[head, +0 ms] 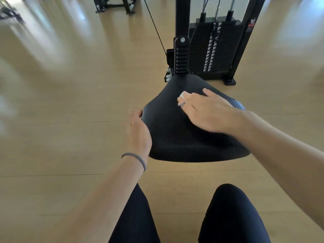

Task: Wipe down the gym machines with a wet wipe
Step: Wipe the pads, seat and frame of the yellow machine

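Observation:
A black padded machine seat (pixel 177 123) fills the middle of the view. My right hand (pixel 208 113) lies flat on its upper right part, fingers straight, pressing a wet wipe (pixel 182 95) against the pad; only a white corner of the wipe shows past my fingertips, and a bluish bit (pixel 236 104) peeks out behind the hand. My left hand (pixel 138 132) grips the seat's left edge, thumb on the rim, the fingers hidden under the pad. A grey band circles my left wrist.
Behind the seat stands the black machine frame with its weight stack (pixel 213 48) and a slotted seat post (pixel 182 57). A cable (pixel 154 27) runs diagonally at upper left. Another machine base (pixel 114 6) sits far back. Wooden floor all around; my legs are at the bottom.

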{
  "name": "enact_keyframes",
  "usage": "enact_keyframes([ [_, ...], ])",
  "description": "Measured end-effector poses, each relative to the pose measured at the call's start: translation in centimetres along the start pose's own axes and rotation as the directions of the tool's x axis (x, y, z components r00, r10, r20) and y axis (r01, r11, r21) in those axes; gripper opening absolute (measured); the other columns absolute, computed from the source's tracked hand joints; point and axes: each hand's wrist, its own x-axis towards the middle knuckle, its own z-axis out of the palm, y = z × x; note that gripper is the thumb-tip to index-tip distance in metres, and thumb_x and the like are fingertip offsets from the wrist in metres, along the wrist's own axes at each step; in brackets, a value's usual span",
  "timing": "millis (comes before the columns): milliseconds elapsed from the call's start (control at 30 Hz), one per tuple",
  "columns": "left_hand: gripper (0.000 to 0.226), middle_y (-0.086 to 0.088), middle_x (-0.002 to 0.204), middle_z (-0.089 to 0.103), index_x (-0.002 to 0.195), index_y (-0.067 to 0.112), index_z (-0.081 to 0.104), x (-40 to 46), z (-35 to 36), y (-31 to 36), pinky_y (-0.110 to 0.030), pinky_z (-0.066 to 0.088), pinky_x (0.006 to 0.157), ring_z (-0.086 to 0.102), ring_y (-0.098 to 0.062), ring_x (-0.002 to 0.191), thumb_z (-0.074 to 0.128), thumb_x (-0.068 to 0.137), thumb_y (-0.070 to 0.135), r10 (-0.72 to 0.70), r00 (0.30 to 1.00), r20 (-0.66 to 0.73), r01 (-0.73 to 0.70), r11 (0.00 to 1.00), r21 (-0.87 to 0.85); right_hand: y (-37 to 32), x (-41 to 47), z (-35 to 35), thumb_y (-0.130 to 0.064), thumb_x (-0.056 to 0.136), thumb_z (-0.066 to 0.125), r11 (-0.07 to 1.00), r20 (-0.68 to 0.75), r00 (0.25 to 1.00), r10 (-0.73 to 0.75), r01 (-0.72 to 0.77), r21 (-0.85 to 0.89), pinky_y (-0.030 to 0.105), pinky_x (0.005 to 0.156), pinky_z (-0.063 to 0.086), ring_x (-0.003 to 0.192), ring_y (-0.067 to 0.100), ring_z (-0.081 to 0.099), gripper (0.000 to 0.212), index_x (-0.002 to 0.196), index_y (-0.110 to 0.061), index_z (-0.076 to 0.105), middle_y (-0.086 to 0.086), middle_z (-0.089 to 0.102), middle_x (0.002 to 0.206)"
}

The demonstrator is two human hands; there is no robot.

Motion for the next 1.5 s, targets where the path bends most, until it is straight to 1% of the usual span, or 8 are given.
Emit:
enact_keyframes([
  [133, 0.057, 0.000, 0.095, 0.075, 0.090, 0.021, 0.068, 0.3, -0.1, 0.0, -0.036, 0.051, 0.085, 0.067, -0.021, 0.093, 0.019, 0.097, 0.050, 0.008, 1.000, -0.012, -0.008, 1.000, -0.019, -5.6, -1.8, 2.5, -0.034, 0.111, 0.010, 0.935, 0.077, 0.942, -0.327, 0.311, 0.170, 0.030, 0.126, -0.009, 0.153, -0.004, 0.002, 0.053, 0.163, -0.031, 0.016, -0.022, 0.010, 0.167],
  [333, 0.059, 0.012, 0.111, 0.070, 0.119, 0.042, 0.067, -0.2, 0.0, -0.2, -0.042, 0.046, 0.105, 0.062, -0.012, 0.108, 0.016, 0.097, 0.062, -0.024, 0.999, -0.032, 0.023, 1.000, -0.015, -0.7, 3.3, 0.5, -0.028, 0.111, 0.010, 0.995, 0.035, 0.998, -0.057, 0.054, 0.079, 0.038, 0.126, 0.000, 0.153, 0.010, 0.021, 0.051, 0.158, -0.027, 0.032, -0.011, 0.023, 0.167],
  [500, 0.061, 0.007, 0.105, 0.073, 0.103, 0.034, 0.073, -0.1, 0.0, -0.1, -0.041, 0.048, 0.103, 0.065, -0.016, 0.103, 0.020, 0.096, 0.065, -0.047, 0.996, -0.077, 0.046, 0.999, -0.013, -6.1, 1.7, 2.4, -0.029, 0.107, 0.008, 0.941, 0.081, 0.940, -0.331, 0.323, 0.099, 0.038, 0.126, 0.006, 0.153, 0.004, 0.016, 0.056, 0.159, -0.025, 0.028, -0.014, 0.023, 0.166],
  [800, 0.053, 0.015, 0.097, 0.068, 0.087, 0.042, 0.064, -0.2, 0.0, 0.0, -0.037, 0.047, 0.093, 0.060, -0.006, 0.095, 0.016, 0.102, 0.058, -0.007, 0.999, -0.043, 0.008, 1.000, 0.029, 2.7, 8.5, 0.4, -0.024, 0.108, 0.010, 0.989, 0.005, 0.989, 0.147, -0.147, 0.007, 0.045, 0.125, 0.009, 0.150, 0.016, 0.027, 0.053, 0.156, -0.023, 0.034, -0.005, 0.030, 0.165],
  [933, 0.053, 0.015, 0.093, 0.066, 0.084, 0.042, 0.063, -0.2, 0.0, 0.0, -0.032, 0.046, 0.082, 0.059, -0.004, 0.092, 0.016, 0.103, 0.056, 0.006, 0.998, -0.065, -0.003, 0.999, 0.038, -0.9, 7.0, 0.7, -0.025, 0.111, 0.017, 0.999, 0.038, 0.999, -0.001, -0.001, 0.048, 0.044, 0.118, 0.019, 0.137, 0.025, 0.044, 0.044, 0.139, -0.018, 0.049, 0.002, 0.050, 0.148],
  [1033, 0.052, 0.015, 0.091, 0.066, 0.084, 0.041, 0.064, -0.1, 0.0, 0.1, -0.030, 0.045, 0.075, 0.059, -0.004, 0.089, 0.018, 0.104, 0.055, 0.008, 0.997, -0.077, -0.005, 0.999, 0.035, -3.1, 7.4, 1.6, -0.032, 0.111, 0.013, 0.983, 0.106, 0.979, -0.174, 0.167, 0.075, 0.037, 0.126, 0.004, 0.153, 0.011, 0.021, 0.052, 0.157, -0.023, 0.035, -0.009, 0.028, 0.166],
  [1333, 0.051, 0.012, 0.104, 0.067, 0.097, 0.041, 0.066, 0.0, 0.1, -0.1, -0.040, 0.049, 0.095, 0.060, -0.011, 0.103, 0.019, 0.100, 0.061, -0.016, 0.995, -0.094, 0.018, 1.000, 0.021, 2.8, 13.3, 0.8, -0.029, 0.109, 0.008, 0.994, 0.084, 0.991, 0.101, -0.104, 0.024, 0.045, 0.127, -0.003, 0.157, 0.014, 0.005, 0.056, 0.164, -0.023, 0.014, -0.005, 0.006, 0.171],
  [1500, 0.050, 0.012, 0.106, 0.066, 0.103, 0.042, 0.066, -0.1, 0.2, -0.1, -0.041, 0.047, 0.099, 0.059, -0.009, 0.102, 0.019, 0.101, 0.060, -0.009, 0.996, -0.091, 0.010, 1.000, 0.018, 4.8, 9.5, -0.3, -0.023, 0.108, 0.015, 0.980, -0.018, 0.980, 0.196, -0.196, -0.010, 0.046, 0.119, 0.023, 0.140, 0.024, 0.041, 0.049, 0.147, -0.016, 0.045, 0.002, 0.042, 0.156],
])
